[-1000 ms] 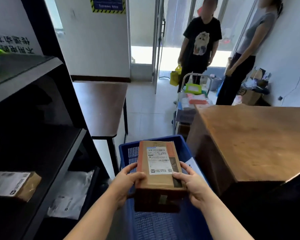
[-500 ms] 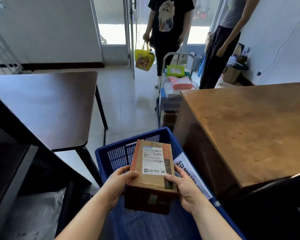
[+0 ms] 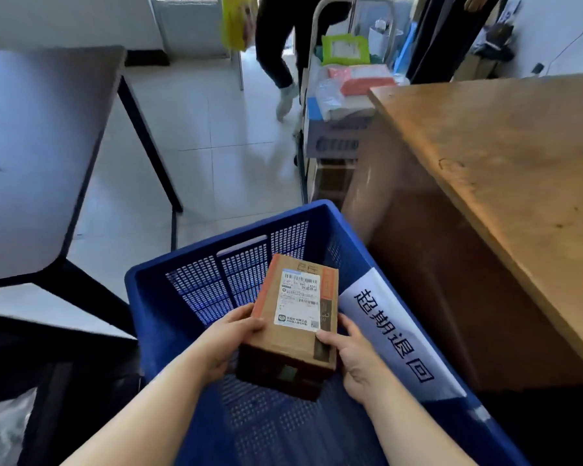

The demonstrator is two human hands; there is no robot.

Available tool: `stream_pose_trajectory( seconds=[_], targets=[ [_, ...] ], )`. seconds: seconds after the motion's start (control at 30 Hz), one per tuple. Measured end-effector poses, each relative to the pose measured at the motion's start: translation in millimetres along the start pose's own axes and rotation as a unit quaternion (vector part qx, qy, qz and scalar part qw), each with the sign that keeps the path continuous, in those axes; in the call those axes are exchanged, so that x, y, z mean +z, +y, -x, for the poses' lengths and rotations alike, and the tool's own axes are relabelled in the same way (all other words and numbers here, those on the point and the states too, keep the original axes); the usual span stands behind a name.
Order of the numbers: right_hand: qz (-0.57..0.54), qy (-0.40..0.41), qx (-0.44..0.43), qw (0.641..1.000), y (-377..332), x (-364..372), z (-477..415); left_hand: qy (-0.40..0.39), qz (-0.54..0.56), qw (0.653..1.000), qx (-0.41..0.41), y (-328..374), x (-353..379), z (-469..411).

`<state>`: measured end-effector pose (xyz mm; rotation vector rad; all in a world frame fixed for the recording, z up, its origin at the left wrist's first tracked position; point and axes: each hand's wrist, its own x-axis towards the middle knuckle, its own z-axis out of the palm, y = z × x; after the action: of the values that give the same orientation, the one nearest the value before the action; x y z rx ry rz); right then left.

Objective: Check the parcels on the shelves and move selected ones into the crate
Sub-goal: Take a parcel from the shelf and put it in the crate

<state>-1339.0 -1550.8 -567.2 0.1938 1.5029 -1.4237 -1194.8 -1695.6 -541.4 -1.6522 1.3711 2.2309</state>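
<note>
The fingers (image 3: 249, 322) of the left hand (image 3: 223, 341) and right hand (image 3: 354, 358) clamp the near end of a cardboard box (image 3: 295, 317) from either side, holding it above the floor of the blue crate (image 3: 169, 307). The box looks stiff and fairly light, its label unlikely to slip; side grips near the corners seem safest for lowering it
</note>
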Motion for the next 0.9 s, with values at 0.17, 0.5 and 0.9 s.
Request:
stream_pose_trajectory(
  seconds=[0.17,0.5,0.9],
  targets=[
    [-0.022,0.032,0.014,0.999,52.5,1.3,-96.3,-0.043,-0.027,0.997,-0.06,-20.0,-22.5,-109.4],
    [-0.047,0.092,0.058,0.993,122.3,1.4,-240.9,-0.016,-0.094,0.994,-0.048,-64.1,-39.2,-277.0],
    [-0.041,0.144,0.074,0.986,189.2,-20.0,-355.3,0.052,-0.156,0.986,0.01,-116.3,-39.4,-407.9]
  ],
)
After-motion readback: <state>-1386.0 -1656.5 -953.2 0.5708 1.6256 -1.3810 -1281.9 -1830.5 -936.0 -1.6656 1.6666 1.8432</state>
